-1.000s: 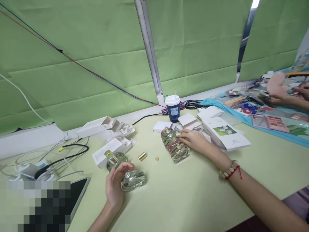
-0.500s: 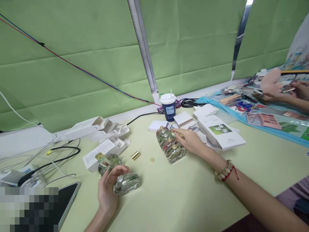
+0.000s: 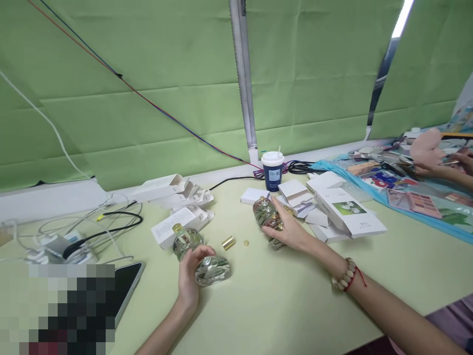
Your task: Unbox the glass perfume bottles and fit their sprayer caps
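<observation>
My left hand (image 3: 189, 281) curls around the left side of a clear glass perfume bottle (image 3: 213, 272), which has no cap on its nozzle. Just behind it stands another glass bottle (image 3: 187, 241) with a gold cap (image 3: 178, 229). Further right, my right hand (image 3: 293, 230) reaches over a row of similar perfume bottles (image 3: 263, 211), its thumb and forefinger spread around some of them; its other fingers are hidden. Between the hands lie a gold cylindrical cap (image 3: 228, 243) and a small gold disc (image 3: 246, 243).
White cartons (image 3: 175, 224) lie at the left, and opened boxes (image 3: 349, 212) at the right. A lidded blue cup (image 3: 272, 170) stands at the back. Cables (image 3: 121, 217) and a dark tablet-like device (image 3: 127, 286) are at the left. A co-worker's hand (image 3: 436, 170) works over makeup items at far right.
The view has swung left, shifting everything rightward. My right hand has gone from fingers together at the bottle tops to thumb and forefinger spread around the bottles. My left hand keeps its hold.
</observation>
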`<action>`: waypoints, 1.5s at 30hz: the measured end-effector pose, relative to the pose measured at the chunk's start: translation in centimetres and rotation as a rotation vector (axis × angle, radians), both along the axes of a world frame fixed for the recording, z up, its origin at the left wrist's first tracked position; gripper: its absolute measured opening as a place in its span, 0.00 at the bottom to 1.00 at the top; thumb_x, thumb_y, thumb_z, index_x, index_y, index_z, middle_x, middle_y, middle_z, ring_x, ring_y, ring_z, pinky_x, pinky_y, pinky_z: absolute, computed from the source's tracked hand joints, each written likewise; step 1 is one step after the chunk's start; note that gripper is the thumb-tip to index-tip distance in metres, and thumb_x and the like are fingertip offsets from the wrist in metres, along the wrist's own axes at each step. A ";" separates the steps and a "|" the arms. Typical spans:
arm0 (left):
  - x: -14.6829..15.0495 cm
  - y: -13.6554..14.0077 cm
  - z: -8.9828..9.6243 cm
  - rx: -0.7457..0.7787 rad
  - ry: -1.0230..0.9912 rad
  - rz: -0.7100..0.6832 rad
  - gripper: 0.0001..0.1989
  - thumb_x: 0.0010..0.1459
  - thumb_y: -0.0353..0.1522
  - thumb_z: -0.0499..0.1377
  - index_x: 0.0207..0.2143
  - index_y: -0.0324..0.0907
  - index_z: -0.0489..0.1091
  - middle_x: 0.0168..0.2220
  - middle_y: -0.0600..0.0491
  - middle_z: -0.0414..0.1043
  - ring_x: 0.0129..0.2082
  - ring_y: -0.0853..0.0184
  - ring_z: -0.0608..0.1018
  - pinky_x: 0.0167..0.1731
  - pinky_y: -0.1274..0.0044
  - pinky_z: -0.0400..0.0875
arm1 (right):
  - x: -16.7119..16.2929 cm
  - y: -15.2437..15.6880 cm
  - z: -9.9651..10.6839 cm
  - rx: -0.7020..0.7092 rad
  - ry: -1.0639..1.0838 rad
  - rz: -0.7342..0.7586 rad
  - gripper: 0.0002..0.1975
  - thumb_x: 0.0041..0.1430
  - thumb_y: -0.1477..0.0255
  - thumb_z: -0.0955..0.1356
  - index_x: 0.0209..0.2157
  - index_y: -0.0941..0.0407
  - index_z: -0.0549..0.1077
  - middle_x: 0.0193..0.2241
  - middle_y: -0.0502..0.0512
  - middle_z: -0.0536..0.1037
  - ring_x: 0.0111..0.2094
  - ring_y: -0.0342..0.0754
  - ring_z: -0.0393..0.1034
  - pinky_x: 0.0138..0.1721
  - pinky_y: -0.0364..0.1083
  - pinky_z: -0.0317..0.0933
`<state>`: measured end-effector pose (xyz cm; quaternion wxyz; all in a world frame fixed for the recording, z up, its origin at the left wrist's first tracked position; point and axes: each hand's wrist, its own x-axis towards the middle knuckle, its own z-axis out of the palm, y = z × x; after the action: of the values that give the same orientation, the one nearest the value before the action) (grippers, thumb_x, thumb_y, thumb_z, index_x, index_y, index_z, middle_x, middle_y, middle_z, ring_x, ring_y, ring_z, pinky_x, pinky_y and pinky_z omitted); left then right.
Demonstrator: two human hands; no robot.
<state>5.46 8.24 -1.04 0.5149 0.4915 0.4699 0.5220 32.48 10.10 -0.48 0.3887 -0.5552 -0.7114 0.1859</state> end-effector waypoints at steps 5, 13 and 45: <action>-0.1 -0.2 -0.1 0.004 -0.008 -0.029 0.25 0.48 0.52 0.47 0.23 0.39 0.64 0.24 0.53 0.64 0.26 0.70 0.67 0.26 0.80 0.63 | -1.0 0.6 -0.1 -0.121 0.037 -0.048 0.47 0.48 0.56 0.67 0.64 0.63 0.47 0.63 0.61 0.48 0.63 0.54 0.42 0.62 0.53 0.41; -0.1 -0.2 -0.1 -0.007 0.006 -0.039 0.25 0.48 0.53 0.48 0.23 0.39 0.63 0.24 0.54 0.63 0.26 0.70 0.67 0.27 0.80 0.62 | -2.2 2.0 -0.9 0.021 0.058 -0.077 0.39 0.48 0.63 0.66 0.60 0.63 0.57 0.59 0.63 0.57 0.60 0.54 0.51 0.60 0.53 0.46; -0.5 1.0 0.1 -0.095 -0.042 -0.041 0.26 0.43 0.54 0.52 0.23 0.38 0.66 0.25 0.52 0.66 0.28 0.67 0.68 0.27 0.79 0.65 | 4.5 1.3 2.2 0.116 -0.390 -0.155 0.18 0.60 0.78 0.57 0.46 0.56 0.73 0.42 0.55 0.75 0.43 0.47 0.67 0.44 0.46 0.54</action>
<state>5.00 9.28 -0.99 0.5582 0.4650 0.4729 0.4985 36.97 11.40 1.77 0.2878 -0.6105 -0.7378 0.0032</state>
